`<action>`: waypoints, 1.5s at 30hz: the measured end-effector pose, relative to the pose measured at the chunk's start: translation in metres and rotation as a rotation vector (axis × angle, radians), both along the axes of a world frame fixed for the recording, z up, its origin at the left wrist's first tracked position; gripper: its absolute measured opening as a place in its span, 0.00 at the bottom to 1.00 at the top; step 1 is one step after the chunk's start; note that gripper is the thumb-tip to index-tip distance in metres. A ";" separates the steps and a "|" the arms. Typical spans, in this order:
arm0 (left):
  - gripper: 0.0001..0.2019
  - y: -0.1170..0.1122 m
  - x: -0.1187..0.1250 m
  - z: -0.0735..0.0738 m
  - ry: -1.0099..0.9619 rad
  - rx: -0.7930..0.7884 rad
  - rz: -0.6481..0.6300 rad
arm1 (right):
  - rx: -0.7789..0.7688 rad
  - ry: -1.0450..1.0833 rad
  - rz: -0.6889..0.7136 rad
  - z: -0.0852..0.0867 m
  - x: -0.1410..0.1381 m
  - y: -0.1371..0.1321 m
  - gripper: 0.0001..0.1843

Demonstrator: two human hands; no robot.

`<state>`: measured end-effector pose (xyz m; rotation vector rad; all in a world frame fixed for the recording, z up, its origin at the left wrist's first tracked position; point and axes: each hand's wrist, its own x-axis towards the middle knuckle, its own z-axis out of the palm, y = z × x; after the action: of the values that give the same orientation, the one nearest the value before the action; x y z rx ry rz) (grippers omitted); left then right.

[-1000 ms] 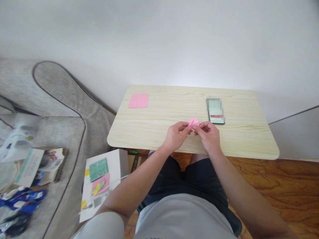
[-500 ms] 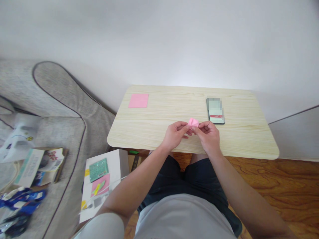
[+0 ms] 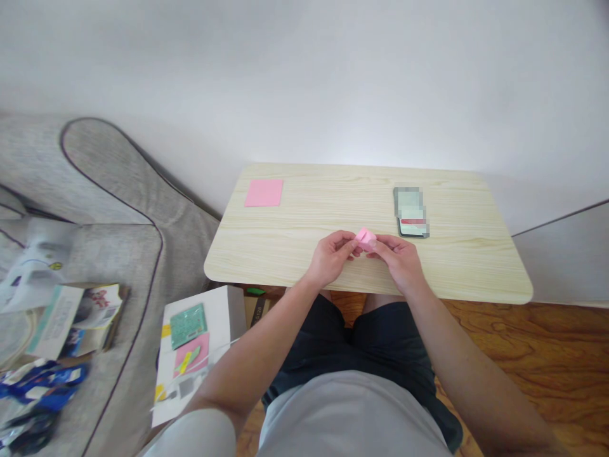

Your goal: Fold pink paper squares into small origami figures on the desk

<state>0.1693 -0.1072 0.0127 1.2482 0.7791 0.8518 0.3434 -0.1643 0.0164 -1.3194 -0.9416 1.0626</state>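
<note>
In the head view, a small folded pink paper (image 3: 365, 238) is pinched between the fingertips of the left hand (image 3: 328, 259) and the right hand (image 3: 401, 260), just above the near middle of the counter (image 3: 285, 254). Each hand's grip is narrow and closed on the paper from its own side, so that the piece is braced at both ends and kept off the wood — a hold that seems suited to working a crease, though the fold itself is too small to be made out. Just beyond the right hand, a phone (image 3: 411, 212) is laid flat with its screen up, near enough to be glanced at; what the screen shows is blurred. A flat pink pad of paper (image 3: 264, 192) is set at the far left corner of the counter, well apart from the hands. No open container is seen on the counter. Below its left edge stands a white box (image 3: 223, 311), on whose top a green sheet (image 3: 188, 324), a pink sheet (image 3: 193, 357) and some yellow slips are laid — what lies inside it cannot be told. On the grey sofa (image 3: 118, 209) at the left, booklets (image 3: 71, 317) and a blue item are scattered loose.
</note>
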 end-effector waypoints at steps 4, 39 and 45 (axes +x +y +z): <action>0.15 0.002 -0.001 0.000 0.009 0.026 -0.010 | -0.015 -0.087 -0.008 -0.001 0.004 0.000 0.20; 0.14 -0.001 -0.001 -0.001 0.041 0.039 -0.020 | 0.044 -0.237 0.006 0.016 -0.004 0.001 0.17; 0.14 0.001 -0.001 -0.003 0.044 0.031 -0.041 | 0.056 -0.261 0.007 0.016 -0.003 0.000 0.17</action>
<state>0.1679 -0.1057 0.0101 1.3098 0.7749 0.8081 0.3409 -0.1645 0.0327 -1.4317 -1.1622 0.8760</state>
